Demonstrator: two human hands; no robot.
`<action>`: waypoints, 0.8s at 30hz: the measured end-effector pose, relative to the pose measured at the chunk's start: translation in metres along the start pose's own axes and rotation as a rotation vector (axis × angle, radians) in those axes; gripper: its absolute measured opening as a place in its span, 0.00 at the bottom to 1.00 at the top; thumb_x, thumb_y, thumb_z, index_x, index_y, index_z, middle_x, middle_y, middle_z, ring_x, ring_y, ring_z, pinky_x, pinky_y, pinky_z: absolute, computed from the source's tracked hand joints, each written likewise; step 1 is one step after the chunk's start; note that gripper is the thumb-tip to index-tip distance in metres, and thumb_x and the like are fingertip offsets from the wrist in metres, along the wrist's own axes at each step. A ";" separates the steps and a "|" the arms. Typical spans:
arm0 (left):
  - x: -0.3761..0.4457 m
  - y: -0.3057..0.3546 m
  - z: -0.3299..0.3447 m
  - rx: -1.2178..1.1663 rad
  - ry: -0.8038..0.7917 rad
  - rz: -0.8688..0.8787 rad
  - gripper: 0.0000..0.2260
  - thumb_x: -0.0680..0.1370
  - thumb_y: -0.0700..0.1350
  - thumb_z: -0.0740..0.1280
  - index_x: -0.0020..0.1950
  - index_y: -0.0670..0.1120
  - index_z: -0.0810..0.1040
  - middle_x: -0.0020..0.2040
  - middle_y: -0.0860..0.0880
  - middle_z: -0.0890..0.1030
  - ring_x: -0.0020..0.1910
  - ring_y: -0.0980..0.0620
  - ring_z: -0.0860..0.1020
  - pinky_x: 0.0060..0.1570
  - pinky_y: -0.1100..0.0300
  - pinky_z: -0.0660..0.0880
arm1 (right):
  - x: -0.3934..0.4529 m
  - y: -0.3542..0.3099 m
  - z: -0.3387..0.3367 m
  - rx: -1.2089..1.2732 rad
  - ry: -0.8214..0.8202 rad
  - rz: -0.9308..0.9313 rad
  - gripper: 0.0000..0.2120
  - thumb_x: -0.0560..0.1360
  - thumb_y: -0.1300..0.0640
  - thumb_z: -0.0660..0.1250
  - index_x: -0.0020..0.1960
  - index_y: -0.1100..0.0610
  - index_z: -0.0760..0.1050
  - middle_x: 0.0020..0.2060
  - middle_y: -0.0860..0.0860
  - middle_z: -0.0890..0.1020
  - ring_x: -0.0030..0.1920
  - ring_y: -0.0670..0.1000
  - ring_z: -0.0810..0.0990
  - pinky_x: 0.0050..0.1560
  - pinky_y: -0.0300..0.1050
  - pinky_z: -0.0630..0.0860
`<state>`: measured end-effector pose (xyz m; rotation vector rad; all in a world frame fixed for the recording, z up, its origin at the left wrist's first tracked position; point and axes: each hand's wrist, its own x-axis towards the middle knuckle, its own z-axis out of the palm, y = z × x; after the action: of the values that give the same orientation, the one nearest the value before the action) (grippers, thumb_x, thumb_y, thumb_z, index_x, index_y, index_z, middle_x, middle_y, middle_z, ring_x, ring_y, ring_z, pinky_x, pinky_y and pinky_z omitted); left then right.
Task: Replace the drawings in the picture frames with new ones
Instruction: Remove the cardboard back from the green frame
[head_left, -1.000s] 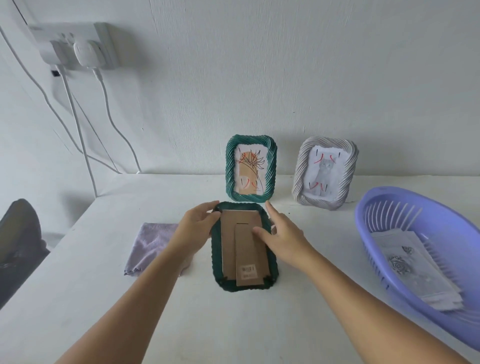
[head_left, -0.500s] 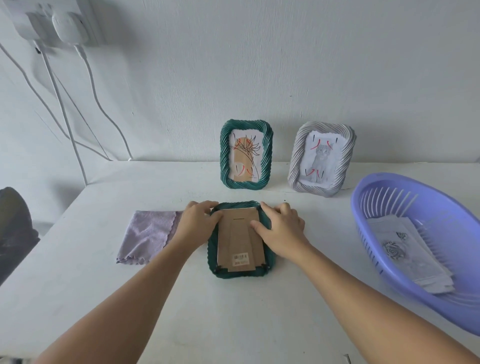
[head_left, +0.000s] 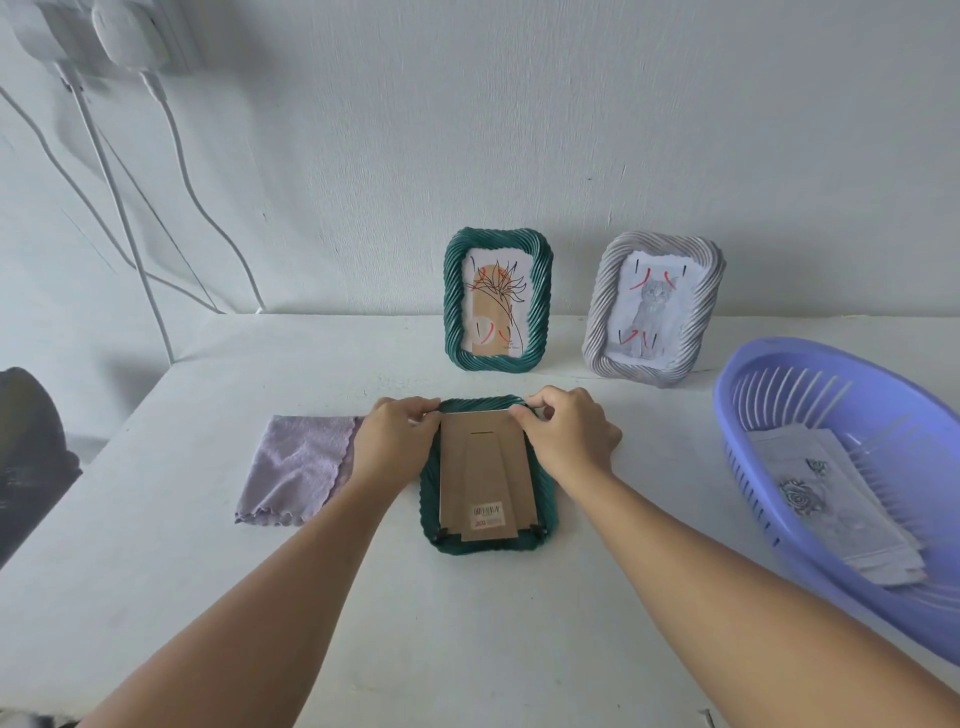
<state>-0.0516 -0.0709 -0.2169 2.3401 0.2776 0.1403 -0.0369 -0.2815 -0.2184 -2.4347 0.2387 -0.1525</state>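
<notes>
We're looking across the white surface (head_left: 467, 623), and the biggest thing on it is the purple basket (head_left: 852, 566) at its right edge, a stack of drawings (head_left: 831, 499) lying inside. At the back edge stand two frames upright against the wall: a green frame (head_left: 453, 312) with a plant drawing and, beside it to the right, a grey frame (head_left: 602, 322) with a cat drawing. In the middle of the surface lies a third green frame (head_left: 543, 499), face down, brown backing board (head_left: 485, 467) up. Toward the left edge we see a lilac cloth (head_left: 296, 467) lying flat. Now the hands: left hand (head_left: 395, 441) and right hand (head_left: 569, 436) both sit at the frame's far corners, fingers curled and pinching at the top edge of the backing board.
</notes>
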 end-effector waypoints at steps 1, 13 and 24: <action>0.000 -0.001 -0.001 -0.007 -0.010 0.004 0.12 0.80 0.50 0.67 0.62 0.56 0.84 0.62 0.53 0.82 0.53 0.57 0.79 0.56 0.59 0.74 | 0.000 0.000 0.000 0.003 0.002 0.002 0.10 0.75 0.37 0.69 0.49 0.42 0.81 0.48 0.45 0.78 0.53 0.53 0.79 0.58 0.52 0.70; 0.004 -0.004 -0.001 0.001 -0.028 0.014 0.12 0.81 0.48 0.66 0.62 0.56 0.84 0.62 0.53 0.83 0.57 0.55 0.80 0.57 0.57 0.76 | 0.006 0.006 -0.003 -0.053 -0.050 -0.031 0.07 0.80 0.46 0.64 0.49 0.43 0.80 0.48 0.45 0.75 0.54 0.55 0.77 0.53 0.50 0.65; -0.017 0.002 -0.031 0.099 -0.122 0.020 0.26 0.80 0.51 0.70 0.77 0.52 0.68 0.49 0.53 0.82 0.48 0.53 0.79 0.45 0.60 0.71 | -0.018 0.026 -0.026 0.015 -0.105 -0.198 0.24 0.78 0.46 0.69 0.73 0.41 0.70 0.45 0.39 0.82 0.49 0.47 0.81 0.58 0.51 0.75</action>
<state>-0.0737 -0.0546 -0.1941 2.4386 0.2053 -0.0069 -0.0621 -0.3139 -0.2165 -2.4393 -0.0502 -0.1123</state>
